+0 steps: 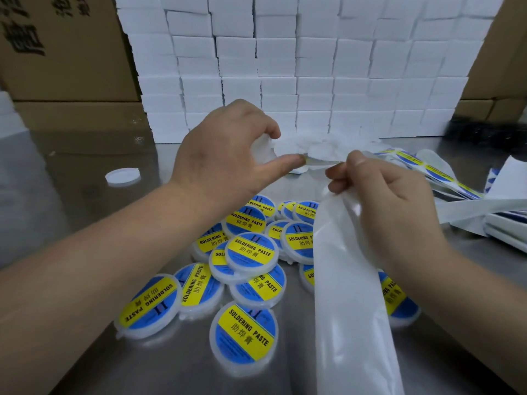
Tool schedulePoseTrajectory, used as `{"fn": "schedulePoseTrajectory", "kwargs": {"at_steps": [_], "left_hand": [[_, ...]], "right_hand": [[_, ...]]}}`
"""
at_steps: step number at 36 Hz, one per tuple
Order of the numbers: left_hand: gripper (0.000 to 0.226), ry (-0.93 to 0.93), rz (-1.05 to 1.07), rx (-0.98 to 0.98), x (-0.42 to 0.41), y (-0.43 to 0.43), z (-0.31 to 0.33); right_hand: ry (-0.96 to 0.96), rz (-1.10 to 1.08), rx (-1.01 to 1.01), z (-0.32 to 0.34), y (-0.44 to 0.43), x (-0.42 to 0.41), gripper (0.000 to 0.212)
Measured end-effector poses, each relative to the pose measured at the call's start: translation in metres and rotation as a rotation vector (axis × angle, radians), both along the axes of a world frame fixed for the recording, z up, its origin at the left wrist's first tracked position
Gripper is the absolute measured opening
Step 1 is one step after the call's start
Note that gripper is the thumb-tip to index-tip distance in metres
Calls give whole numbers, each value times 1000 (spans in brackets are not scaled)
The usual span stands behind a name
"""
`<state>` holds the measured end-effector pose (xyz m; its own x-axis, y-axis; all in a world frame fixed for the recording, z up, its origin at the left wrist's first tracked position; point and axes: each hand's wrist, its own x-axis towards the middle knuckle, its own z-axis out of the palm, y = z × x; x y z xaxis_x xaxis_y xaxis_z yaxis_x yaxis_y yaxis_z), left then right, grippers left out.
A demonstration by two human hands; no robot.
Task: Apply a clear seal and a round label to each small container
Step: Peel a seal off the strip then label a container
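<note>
Your left hand (228, 155) is raised over the middle of the steel bench (85, 201), fingers curled round a small white plastic container (261, 146), thumb stretched towards your right hand. Your right hand (385, 203) pinches the top of a long glossy white backing strip (350, 309) that hangs down to the near edge. Round containers with blue-and-yellow labels (251, 249) lie heaped at bench centre. A loose white round lid (123, 176) sits towards the left edge. Strips of printed labels (439, 173) lie by the right edge. Stacked white boxes (299, 67) line the far edge.
</note>
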<state>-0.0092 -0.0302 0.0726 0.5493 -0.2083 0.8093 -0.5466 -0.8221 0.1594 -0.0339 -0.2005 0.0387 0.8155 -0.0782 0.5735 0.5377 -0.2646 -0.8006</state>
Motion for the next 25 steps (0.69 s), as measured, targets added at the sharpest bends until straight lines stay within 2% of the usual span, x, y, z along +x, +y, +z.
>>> {"fn": "schedulePoseTrajectory", "kwargs": {"at_steps": [6, 11, 15, 17, 19, 21, 25], "left_hand": [[43, -51, -21, 129, -1, -1, -1], [43, -66, -11, 161, 3, 0, -3], [30, -22, 44, 165, 15, 4, -6], [21, 48, 58, 37, 22, 7, -10], [11, 204, -7, -242, 22, 5, -7], [9, 351, -128, -497, 21, 0, -4], [17, 662, -425, -883, 14, -13, -5]], "right_hand": [[41, -60, -5, 0, 0, 2, 38], [64, -67, -40, -1, 2, 3, 32], [29, -114, -19, -1, 0, 4, 30], [9, -131, 17, 0, -2, 6, 30], [5, -107, 26, 0, -2, 6, 30], [8, -44, 9, -1, 0, 5, 31], [28, 64, -27, -3, 5, 0, 37]]}}
